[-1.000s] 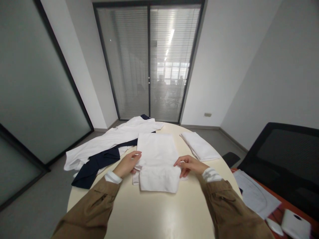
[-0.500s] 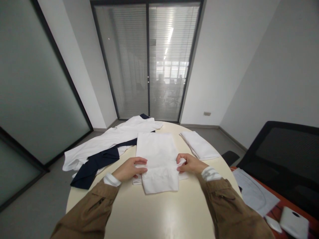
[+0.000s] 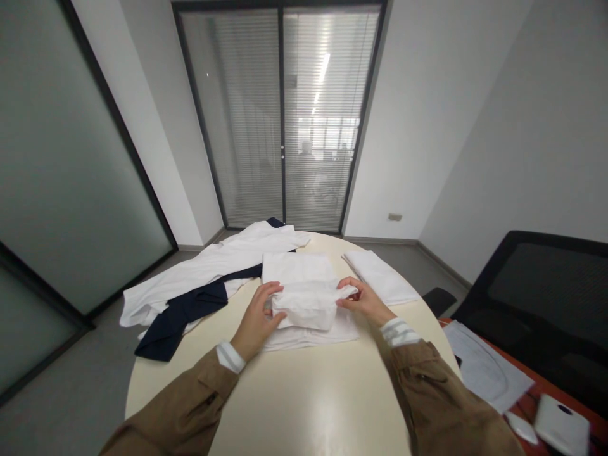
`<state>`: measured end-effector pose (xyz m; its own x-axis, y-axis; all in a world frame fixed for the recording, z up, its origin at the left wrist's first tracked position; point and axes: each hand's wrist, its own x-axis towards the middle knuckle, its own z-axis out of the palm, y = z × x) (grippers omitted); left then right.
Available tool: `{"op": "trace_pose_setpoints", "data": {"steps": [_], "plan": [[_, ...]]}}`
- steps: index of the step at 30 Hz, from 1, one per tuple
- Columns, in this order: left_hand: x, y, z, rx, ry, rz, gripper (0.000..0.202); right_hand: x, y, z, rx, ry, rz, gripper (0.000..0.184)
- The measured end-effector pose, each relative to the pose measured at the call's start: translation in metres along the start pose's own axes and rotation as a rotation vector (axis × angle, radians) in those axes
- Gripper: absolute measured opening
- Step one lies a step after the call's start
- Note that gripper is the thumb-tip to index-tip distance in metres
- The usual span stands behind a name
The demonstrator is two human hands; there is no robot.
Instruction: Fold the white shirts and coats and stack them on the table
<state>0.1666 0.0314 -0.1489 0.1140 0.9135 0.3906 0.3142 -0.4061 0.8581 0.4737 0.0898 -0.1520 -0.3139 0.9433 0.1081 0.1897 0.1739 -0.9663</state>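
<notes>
A partly folded white shirt (image 3: 304, 266) lies on the round table in front of me, its near part lifted and doubled back over the rest. At the left edge of that raised fold, my left hand (image 3: 261, 316) grips the cloth between thumb and fingers. My right hand (image 3: 363, 301) pinches the fold's right edge, where a bit of cloth sticks out past the fingertips. Under the fold, the lower layers of the shirt rest flat on the table.
Loose white clothing (image 3: 209, 263) and a dark navy garment (image 3: 185, 316) are heaped on the table's left. A folded white cloth (image 3: 380, 278) sits at the right edge. Beyond it are a black mesh chair (image 3: 546, 304) and a white device (image 3: 560, 424).
The shirt's near edge has been lifted and moved away from me, over the body of the shirt. Both hands have moved slightly farther forward with it.
</notes>
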Motion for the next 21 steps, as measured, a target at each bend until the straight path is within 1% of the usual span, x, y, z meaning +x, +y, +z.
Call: {"op": "trace_pose_setpoints", "data": {"steps": [2, 3, 6, 8, 14, 15, 17, 20, 21], "plan": [[0.001, -0.002, 0.005, 0.089, 0.069, 0.042, 0.04, 0.001, 0.001, 0.0, 0.014, 0.021, 0.022, 0.054], [0.002, -0.003, 0.005, 0.128, 0.09, 0.063, 0.04, 0.001, 0.0, 0.0, 0.031, 0.025, 0.039, 0.054], [0.005, -0.004, 0.001, 0.236, 0.087, 0.135, 0.039, -0.001, -0.002, 0.002, 0.09, 0.016, 0.075, 0.052], [0.005, -0.004, -0.003, 0.308, 0.074, 0.175, 0.035, -0.002, -0.004, 0.002, 0.082, 0.001, 0.058, 0.047], [0.002, 0.0, -0.008, 0.488, 0.074, 0.268, 0.03, -0.001, -0.001, -0.005, -0.2, 0.053, -0.101, 0.02], [0.001, 0.002, -0.008, 0.52, 0.06, 0.281, 0.029, -0.001, 0.0, -0.007, -0.235, 0.041, -0.13, 0.016], [0.0, 0.005, -0.007, 0.606, -0.012, 0.289, 0.028, -0.001, 0.004, -0.009, -0.307, -0.009, -0.154, 0.01], [-0.005, 0.013, -0.005, 0.757, -0.146, 0.246, 0.022, -0.003, 0.007, -0.009, -0.392, -0.129, -0.071, 0.005], [-0.007, 0.015, -0.005, 0.801, -0.175, 0.23, 0.024, -0.004, 0.008, -0.009, -0.398, -0.176, -0.031, 0.005]]}}
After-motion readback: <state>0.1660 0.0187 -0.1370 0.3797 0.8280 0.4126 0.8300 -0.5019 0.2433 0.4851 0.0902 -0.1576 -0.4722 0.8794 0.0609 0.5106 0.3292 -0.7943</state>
